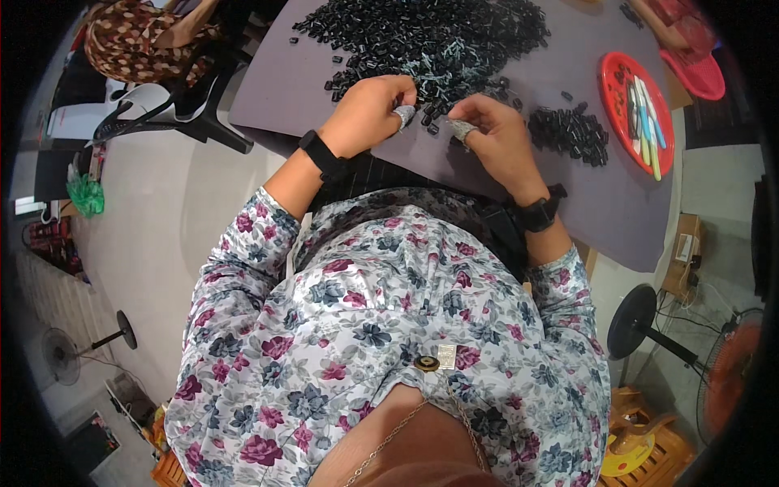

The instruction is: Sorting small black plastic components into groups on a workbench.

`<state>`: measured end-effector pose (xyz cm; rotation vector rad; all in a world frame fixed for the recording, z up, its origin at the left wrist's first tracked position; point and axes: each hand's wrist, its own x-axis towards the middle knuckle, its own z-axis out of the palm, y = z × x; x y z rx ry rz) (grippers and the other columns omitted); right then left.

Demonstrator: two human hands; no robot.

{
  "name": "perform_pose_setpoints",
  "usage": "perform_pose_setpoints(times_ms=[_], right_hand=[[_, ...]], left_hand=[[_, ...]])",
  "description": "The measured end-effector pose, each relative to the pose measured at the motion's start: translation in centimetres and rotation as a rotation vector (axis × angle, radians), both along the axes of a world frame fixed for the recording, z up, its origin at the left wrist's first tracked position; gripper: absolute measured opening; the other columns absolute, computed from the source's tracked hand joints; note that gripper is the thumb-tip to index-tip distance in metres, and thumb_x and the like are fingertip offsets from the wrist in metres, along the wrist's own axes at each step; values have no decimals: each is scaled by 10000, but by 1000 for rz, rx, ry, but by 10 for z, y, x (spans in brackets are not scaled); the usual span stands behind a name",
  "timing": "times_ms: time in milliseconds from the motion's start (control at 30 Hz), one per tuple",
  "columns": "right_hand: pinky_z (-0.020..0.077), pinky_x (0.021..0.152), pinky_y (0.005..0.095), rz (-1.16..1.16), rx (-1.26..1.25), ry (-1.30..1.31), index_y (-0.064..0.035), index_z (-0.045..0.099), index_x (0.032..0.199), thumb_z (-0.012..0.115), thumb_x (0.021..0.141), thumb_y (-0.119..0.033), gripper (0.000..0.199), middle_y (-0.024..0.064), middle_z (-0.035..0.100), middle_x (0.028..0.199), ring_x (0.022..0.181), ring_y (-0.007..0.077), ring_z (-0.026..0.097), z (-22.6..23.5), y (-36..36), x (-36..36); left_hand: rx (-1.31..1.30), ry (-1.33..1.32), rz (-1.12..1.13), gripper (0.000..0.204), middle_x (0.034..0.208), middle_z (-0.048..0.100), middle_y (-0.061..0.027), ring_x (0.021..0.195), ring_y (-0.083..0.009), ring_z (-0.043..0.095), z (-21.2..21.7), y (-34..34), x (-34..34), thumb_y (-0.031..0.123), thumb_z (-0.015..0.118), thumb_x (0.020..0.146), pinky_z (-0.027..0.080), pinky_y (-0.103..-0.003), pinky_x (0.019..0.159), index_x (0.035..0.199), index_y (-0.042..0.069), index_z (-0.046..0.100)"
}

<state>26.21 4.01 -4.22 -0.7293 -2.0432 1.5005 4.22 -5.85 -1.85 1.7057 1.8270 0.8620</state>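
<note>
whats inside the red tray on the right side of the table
The red tray holds several slim tools in white, blue and pale green, with small dark bits beside them. The tray's floor directly beneath these is covered, so anything there can't be seen.

The scene is lit fairly brightly, with pale glints thrown back by the black pieces (pixel 454 32) toward 12 o'clock and a soft shade laid on the floor (pixel 154 227) toward 10 o'clock; the source of the light cannot be made out. Straight lines are bowed by the fisheye lens, as is shown by the table (pixel 625 211) edge toward 3 o'clock, and the corners are swallowed by black. Detail is softened near the rim, where the fan (pixel 58 357) at 8 o'clock is dimmed.
</note>
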Motion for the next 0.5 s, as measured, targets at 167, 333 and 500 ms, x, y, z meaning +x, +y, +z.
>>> perform_pose_setpoints(times_ms=[167,333,500], right_hand=[[507,774,219,13,-3,-28,0,675,1064,663,918,14,147,-5,691,966,880,63,638,-2,1,1],[506,761,230,1,118,2,4,674,1090,647,863,50,233,-2,677,933,864,87,637,2,-2,-2],[541,764,374,124,686,-123,-29,697,1105,638,762,34,353,109,664,937,840,280,668,20,1,-30]], left_hand=[[12,-10,35,224,806,648,-134,682,-271,619,1,-2,-2,-41,635,754,488,-373,651,962,42,652],[86,-133,43,242,824,627,-84,720,-165,599,-12,-2,-12,-61,614,796,484,-294,672,1008,48,655],[126,218,28,284,930,665,-122,852,-287,656,-7,-4,-16,-63,619,787,516,-370,760,1045,44,673]])
